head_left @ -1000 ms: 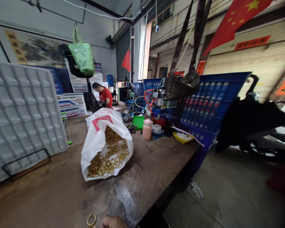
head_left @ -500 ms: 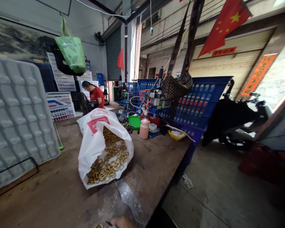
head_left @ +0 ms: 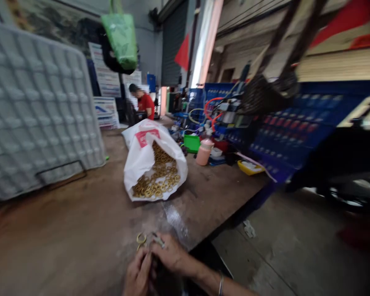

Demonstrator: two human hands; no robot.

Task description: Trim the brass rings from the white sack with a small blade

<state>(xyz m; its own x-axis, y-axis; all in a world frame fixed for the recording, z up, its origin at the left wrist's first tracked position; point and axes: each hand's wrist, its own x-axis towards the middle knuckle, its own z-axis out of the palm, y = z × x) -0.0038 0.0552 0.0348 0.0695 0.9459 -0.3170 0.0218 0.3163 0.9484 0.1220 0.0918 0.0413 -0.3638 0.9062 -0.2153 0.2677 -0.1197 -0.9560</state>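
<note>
My left hand (head_left: pixel 138 273) is at the bottom of the view, fingers pressed together; what they pinch is hidden. My right hand (head_left: pixel 170 251) touches it from the right, closed round a small metal tool (head_left: pixel 158 240) whose kind is blurred. Just above the left fingertips is a brass ring (head_left: pixel 145 238), with part of another below it; whether they are held or lie on the table, I cannot tell. Farther up the brown table (head_left: pixel 89 230), a white plastic bag (head_left: pixel 135 170) lies on its side, mouth toward me, with many loose brass rings (head_left: pixel 160 181) in it.
A large pale ribbed panel (head_left: pixel 46 111) stands at the left. Behind the bag are a pink bottle (head_left: pixel 204 153), a green tray (head_left: pixel 191 143) and a yellow dish (head_left: pixel 249 167). Blue crates (head_left: pixel 274 135) line the right. A person in red (head_left: pixel 145 105) sits farther back.
The view has swung right and down, so the bag appears higher up. Both hands now show together at the bottom; before, only part of one hand with a tool tip and a ring showed.
</note>
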